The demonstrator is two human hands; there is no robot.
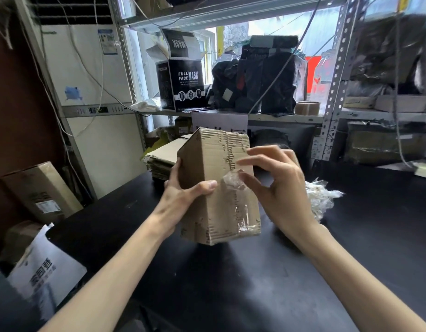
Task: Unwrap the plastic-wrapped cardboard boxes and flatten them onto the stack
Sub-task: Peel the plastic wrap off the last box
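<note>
A brown cardboard box with torn, peeled faces is held upright above the black table. My left hand grips its left corner, thumb across the front face. My right hand pinches a crumpled piece of clear tape that still sticks to the box's front. More clear tape remnants cling near the box's lower right. Behind the box, at the table's far edge, lies a stack of flattened cardboard. A heap of crumpled clear plastic wrap lies on the table right of my right hand.
A metal shelf behind holds a black mask box, black bags and a tape roll. A long cardboard box and a white printed bag sit at the left. A white cabinet stands back left.
</note>
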